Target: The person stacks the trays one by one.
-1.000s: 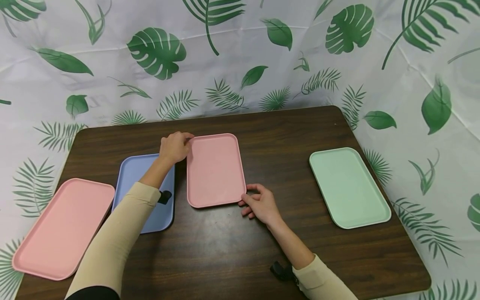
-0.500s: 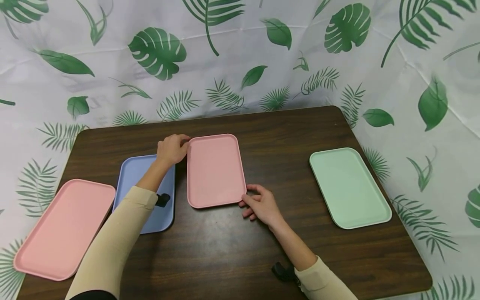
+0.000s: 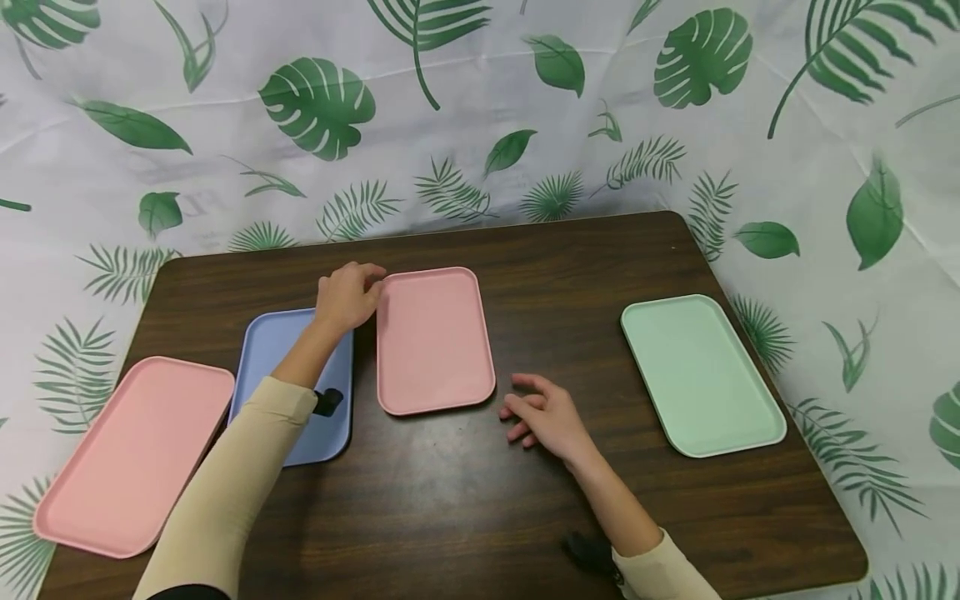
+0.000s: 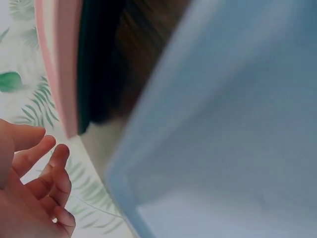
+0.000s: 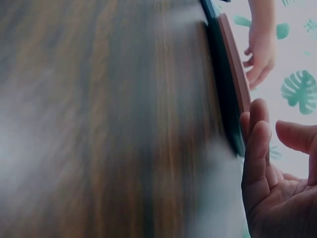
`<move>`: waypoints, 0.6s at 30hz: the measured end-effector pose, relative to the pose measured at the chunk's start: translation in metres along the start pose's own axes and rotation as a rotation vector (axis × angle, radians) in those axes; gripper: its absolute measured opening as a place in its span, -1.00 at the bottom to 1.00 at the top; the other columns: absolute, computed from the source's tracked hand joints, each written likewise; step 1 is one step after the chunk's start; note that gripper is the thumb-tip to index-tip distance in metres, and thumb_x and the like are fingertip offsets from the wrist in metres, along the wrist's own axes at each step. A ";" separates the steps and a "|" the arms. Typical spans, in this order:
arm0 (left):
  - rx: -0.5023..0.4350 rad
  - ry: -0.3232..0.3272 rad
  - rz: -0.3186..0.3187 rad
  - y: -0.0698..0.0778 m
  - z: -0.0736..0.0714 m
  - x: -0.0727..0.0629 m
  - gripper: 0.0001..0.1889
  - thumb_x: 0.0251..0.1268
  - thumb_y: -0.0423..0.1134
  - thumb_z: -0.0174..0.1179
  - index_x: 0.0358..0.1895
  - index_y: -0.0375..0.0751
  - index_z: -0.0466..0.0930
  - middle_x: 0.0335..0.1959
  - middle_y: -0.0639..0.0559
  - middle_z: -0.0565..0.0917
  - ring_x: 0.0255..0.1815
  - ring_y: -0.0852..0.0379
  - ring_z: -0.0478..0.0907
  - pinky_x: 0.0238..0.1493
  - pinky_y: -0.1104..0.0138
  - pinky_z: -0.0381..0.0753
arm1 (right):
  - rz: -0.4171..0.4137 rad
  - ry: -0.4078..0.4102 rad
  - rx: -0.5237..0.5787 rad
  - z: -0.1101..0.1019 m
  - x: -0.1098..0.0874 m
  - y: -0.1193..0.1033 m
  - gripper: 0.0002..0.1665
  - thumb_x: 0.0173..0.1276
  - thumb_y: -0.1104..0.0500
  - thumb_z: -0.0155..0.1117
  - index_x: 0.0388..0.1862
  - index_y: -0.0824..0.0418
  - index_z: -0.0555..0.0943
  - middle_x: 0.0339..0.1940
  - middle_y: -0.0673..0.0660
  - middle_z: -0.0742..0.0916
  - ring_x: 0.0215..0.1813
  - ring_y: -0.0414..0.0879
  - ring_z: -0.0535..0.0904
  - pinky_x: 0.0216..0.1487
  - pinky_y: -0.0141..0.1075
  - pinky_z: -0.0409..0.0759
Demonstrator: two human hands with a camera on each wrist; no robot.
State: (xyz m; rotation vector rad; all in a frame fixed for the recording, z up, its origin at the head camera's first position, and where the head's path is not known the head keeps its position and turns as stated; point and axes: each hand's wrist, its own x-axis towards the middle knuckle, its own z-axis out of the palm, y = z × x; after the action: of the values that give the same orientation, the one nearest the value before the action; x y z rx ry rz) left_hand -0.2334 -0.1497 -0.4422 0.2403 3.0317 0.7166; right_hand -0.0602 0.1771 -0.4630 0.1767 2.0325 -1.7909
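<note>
In the head view a small pink tray (image 3: 435, 342) lies flat in the middle of a dark wooden table. My left hand (image 3: 347, 296) is at its far left corner, with fingertips right by the rim. The left wrist view has that hand (image 4: 37, 183) with loosely bent fingers, just off the end of the pink tray's edge (image 4: 64, 74). Off the near right corner hovers my right hand (image 3: 547, 417), a short gap from the tray. Its fingers are relaxed and hold nothing; the right wrist view has this hand (image 5: 277, 183) with thumb and fingers apart.
A blue tray (image 3: 318, 433) lies partly under my left forearm. Farther left, a larger pink tray (image 3: 138, 458) reaches the table's edge. The light green tray (image 3: 701, 375) lies at the right. A leaf-patterned cloth (image 3: 450, 108) hangs behind the table (image 3: 450, 517).
My right hand has let go of the small pink tray's near right corner and moved off to the right. The left hand has barely shifted at its corner; the trays stay put.
</note>
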 end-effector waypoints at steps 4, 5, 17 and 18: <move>0.029 0.046 0.072 0.018 0.001 -0.001 -0.68 0.38 -0.22 0.08 0.11 -0.15 0.67 -0.29 -0.13 0.62 -0.24 -0.11 0.54 -0.19 -0.07 0.32 | -0.003 0.016 -0.009 -0.015 -0.010 0.001 -0.45 0.44 0.14 0.24 0.35 0.27 0.40 -0.26 0.27 0.76 -0.47 0.03 0.72 -0.57 -0.29 0.59; 0.039 0.057 0.094 0.023 0.001 -0.001 -0.68 0.37 -0.22 0.10 0.10 -0.15 0.67 -0.29 -0.13 0.63 -0.25 -0.11 0.54 -0.21 -0.06 0.33 | -0.005 0.021 -0.013 -0.019 -0.013 0.001 -0.45 0.45 0.14 0.24 0.34 0.28 0.41 -0.26 0.27 0.76 -0.46 0.04 0.72 -0.56 -0.28 0.60; 0.106 0.171 0.465 0.109 0.019 -0.015 -0.74 0.29 -0.24 0.24 0.02 -0.10 0.71 -0.25 -0.04 0.63 -0.23 -0.05 0.54 -0.24 0.03 0.39 | -0.033 0.231 -0.054 -0.082 -0.063 -0.003 -0.44 0.47 0.01 0.21 0.24 0.39 0.47 -0.25 0.23 0.77 -0.47 0.01 0.71 -0.48 -0.25 0.64; 0.117 0.165 0.490 0.118 0.022 -0.017 -0.73 0.29 -0.23 0.24 0.04 -0.08 0.70 -0.24 -0.03 0.62 -0.22 -0.04 0.53 -0.24 0.05 0.40 | -0.036 0.264 -0.053 -0.088 -0.068 -0.003 -0.44 0.47 0.02 0.20 0.24 0.41 0.46 -0.27 0.19 0.78 -0.48 -0.01 0.71 -0.49 -0.27 0.63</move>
State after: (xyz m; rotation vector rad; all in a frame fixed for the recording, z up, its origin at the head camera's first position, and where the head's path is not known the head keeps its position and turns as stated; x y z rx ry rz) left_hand -0.1980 -0.0384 -0.4092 0.9985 3.1997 0.5954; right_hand -0.0204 0.2740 -0.4267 0.3812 2.2748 -1.8139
